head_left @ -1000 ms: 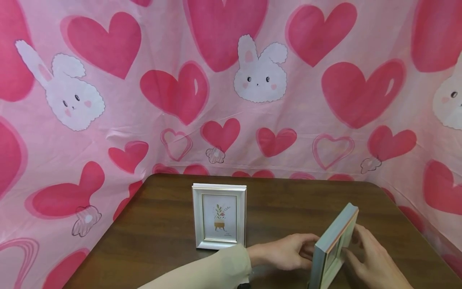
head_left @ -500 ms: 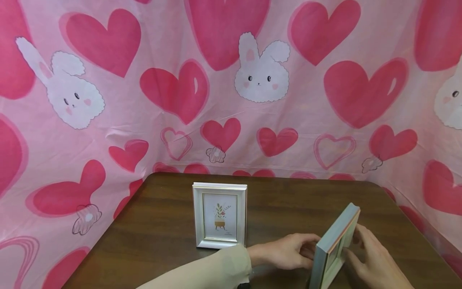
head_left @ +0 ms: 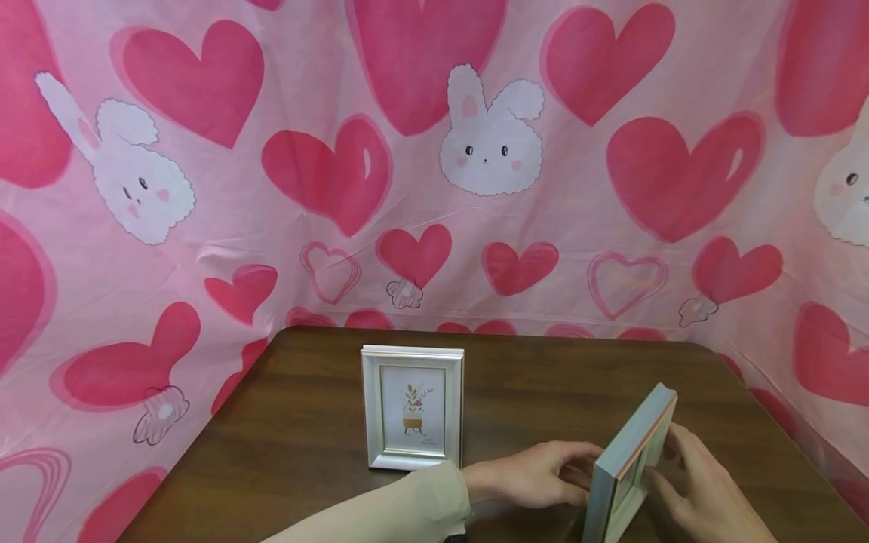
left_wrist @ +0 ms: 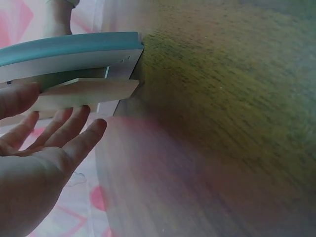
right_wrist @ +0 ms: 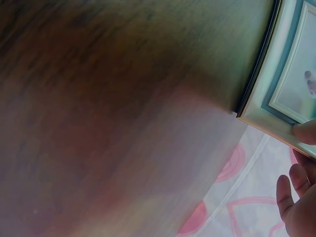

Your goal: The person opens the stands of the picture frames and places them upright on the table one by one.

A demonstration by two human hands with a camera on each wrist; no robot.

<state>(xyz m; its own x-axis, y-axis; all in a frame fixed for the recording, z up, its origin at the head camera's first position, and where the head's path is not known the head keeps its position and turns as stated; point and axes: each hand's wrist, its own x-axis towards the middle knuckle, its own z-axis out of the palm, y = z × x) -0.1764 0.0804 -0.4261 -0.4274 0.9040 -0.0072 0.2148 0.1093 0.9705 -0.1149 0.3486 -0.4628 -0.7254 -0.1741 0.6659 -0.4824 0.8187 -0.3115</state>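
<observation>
A picture frame (head_left: 627,437) with a pale blue-grey side stands on edge at the table's front right, turned toward my right hand. My right hand (head_left: 709,486) holds its far side, with the thumb on the white front border (right_wrist: 259,91) in the right wrist view. Behind the frame, my left hand (head_left: 523,475) pinches a flat support leg (left_wrist: 89,94) between thumb and fingertips, as the left wrist view shows. That leg is angled out from the back panel. The frame's lower end is cut off in the head view.
A second, white picture frame (head_left: 414,460) with a potted-plant print stands upright left of my left hand, close to the sleeve (head_left: 407,501). The dark wooden table (head_left: 305,407) has a pink heart-and-rabbit cloth (head_left: 421,181) around its back and sides.
</observation>
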